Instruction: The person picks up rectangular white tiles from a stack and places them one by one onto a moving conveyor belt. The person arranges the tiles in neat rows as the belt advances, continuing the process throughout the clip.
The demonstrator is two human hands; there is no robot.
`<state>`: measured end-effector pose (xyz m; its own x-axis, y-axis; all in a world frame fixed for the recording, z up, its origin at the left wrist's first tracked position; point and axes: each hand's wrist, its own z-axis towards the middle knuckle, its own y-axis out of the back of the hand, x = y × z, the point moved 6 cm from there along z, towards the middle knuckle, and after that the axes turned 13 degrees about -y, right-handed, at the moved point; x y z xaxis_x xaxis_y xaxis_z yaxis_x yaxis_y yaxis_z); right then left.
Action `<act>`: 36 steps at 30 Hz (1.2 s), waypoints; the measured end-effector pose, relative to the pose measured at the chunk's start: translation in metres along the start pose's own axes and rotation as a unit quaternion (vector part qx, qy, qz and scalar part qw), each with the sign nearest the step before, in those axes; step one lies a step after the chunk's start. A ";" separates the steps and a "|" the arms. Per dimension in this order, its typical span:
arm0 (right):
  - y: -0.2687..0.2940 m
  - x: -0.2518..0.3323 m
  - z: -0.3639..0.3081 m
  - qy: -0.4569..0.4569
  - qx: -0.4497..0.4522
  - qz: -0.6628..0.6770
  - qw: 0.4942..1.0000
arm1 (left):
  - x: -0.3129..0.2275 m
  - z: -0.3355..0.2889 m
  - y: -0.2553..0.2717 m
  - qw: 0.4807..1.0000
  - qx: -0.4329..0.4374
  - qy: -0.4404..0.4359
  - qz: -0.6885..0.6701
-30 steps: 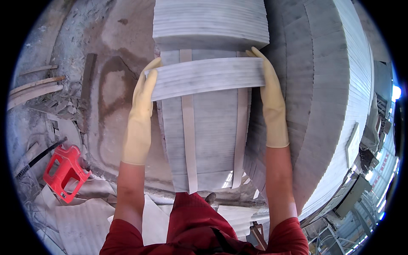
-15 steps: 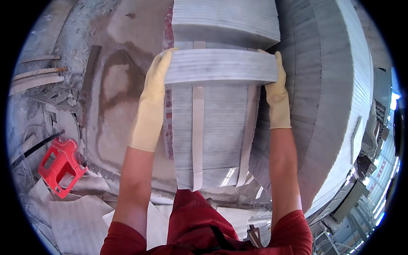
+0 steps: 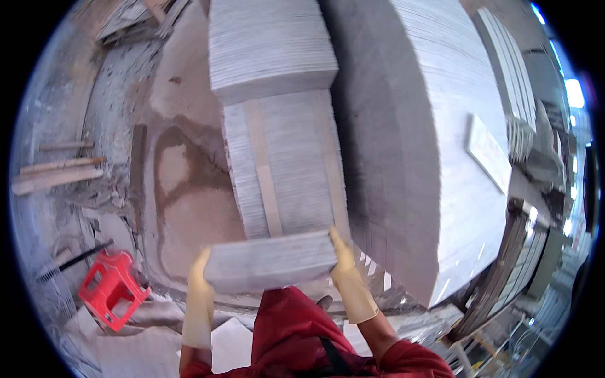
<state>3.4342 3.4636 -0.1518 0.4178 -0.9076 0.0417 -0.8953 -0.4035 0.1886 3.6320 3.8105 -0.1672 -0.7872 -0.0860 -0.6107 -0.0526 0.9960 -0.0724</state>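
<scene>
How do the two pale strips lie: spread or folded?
Spread: the strips run along the slab row, no fold visible. Cannot tell at their near ends, behind the block and right hand.

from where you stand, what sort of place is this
Probably a stone workshop or yard: a long grey stack of thin stonelike slabs, a larger pale-grey stack on its right, and one rectangular grey stonelike block being held.

Grey slab bundle (image 3: pixel 271 263) — between gloved fingers (image 3: pixel 341 252)
</scene>
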 end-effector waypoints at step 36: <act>0.621 -0.364 -0.059 0.053 0.086 0.322 0.941 | 0.317 -0.438 -0.145 0.839 0.295 0.048 0.455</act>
<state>2.7356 3.5503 0.0078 -0.2155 -0.9575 0.1919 -0.9761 0.2054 -0.0713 3.1207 3.6500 -0.0048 -0.3839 0.7341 -0.5602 0.8882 0.4594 -0.0065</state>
